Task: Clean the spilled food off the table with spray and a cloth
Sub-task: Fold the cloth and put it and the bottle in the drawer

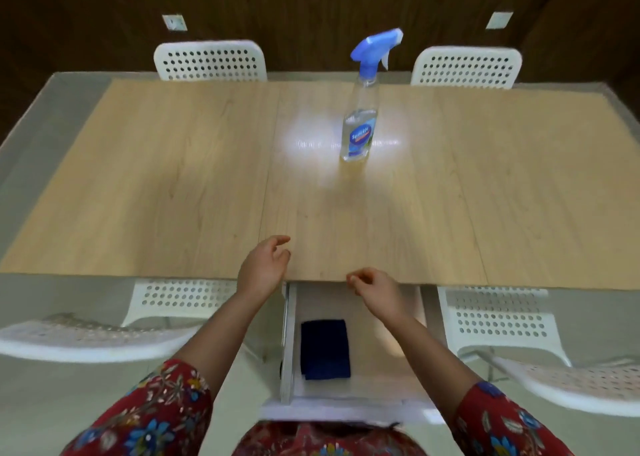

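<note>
light wooden table (pixel 173 178), upright clear spray bottle (pixel 358 133) toward its far middle

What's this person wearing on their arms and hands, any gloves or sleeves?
No gloves: the left hand and right hand are bare, and I see no watch or bracelet. The left sleeve and right sleeve end near the elbow. They are red fabric printed with blue, white and orange flowers.

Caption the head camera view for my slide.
Left hand and right hand empty at table edge above open drawer holding blue cloth; spray bottle stands mid-table.
</note>
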Motion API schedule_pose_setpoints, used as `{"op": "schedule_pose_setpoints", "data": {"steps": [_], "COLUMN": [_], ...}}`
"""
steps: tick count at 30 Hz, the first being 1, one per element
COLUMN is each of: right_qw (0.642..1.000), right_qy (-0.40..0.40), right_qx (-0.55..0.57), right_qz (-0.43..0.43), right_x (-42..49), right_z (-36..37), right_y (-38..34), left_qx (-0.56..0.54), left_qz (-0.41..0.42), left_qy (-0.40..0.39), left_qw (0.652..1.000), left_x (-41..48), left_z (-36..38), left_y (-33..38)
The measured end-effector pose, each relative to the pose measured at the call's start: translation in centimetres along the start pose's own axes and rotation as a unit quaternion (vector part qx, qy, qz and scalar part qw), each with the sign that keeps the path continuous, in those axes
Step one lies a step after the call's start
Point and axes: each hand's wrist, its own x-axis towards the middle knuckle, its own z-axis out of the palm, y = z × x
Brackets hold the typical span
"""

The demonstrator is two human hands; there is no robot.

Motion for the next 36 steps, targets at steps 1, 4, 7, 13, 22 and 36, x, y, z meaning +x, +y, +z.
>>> {"op": "schedule_pose_setpoints", "data": {"steps": [1,4,7,13,22,36], "right_qw": [1.000,0.995,0.989,0.982,0.959,0.978], "right_qy": [0.022,0.086,0.123,0.157,0.210,0.082], "right_qx": [0.015,0.048,0.075,0.061,0.140,0.141], "right_qz": [-0.012,-0.035,-0.040,-0.080,-0.132,-0.133], "right_x": [0.7,4.5,8.5,15.2,23.0,8.5], "right_z": [-0.7,-3.3,-5.5,-7.5,-6.8,-7.5], "right_y": [-1.1,-5.4,-9.8,-15.6,-19.1,-12.6], "left_qx": [0.040,0.100,0.164,0.275,0.298,0.165], "left_qz": [0.013,0.045,0.064,0.088,0.093,0.090], "left_qy": [-0.001,-0.007,-0.006,0.019,0.018,-0.030], "left_qw": [0.999,0.994,0.984,0.957,0.950,0.982], "left_x": [1.3,5.6,8.6,10.4,11.4,9.5], "left_z": [0.0,-0.1,0.1,0.5,0.4,-0.9], "left_y": [0.3,1.5,2.3,2.4,1.9,-0.1]}}
